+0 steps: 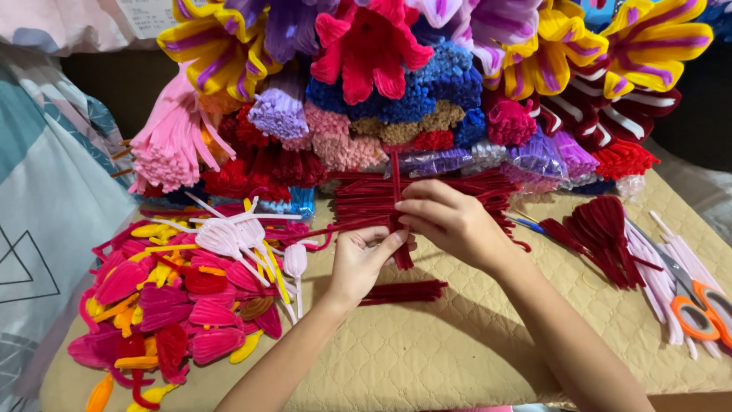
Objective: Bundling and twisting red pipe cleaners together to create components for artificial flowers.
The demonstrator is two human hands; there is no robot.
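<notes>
Left hand and right hand both pinching dark red pipe-cleaner bundle, fingers closed on stems. Petal pile lying left; scissors lying right on quilted mat.

Both hands are holding a bunch of dark red pipe cleaners. The left hand is pinching it from below, and the right hand is gripping it from above. Pink and yellow petals are lying beside them, and orange scissors are lying far right.
</notes>
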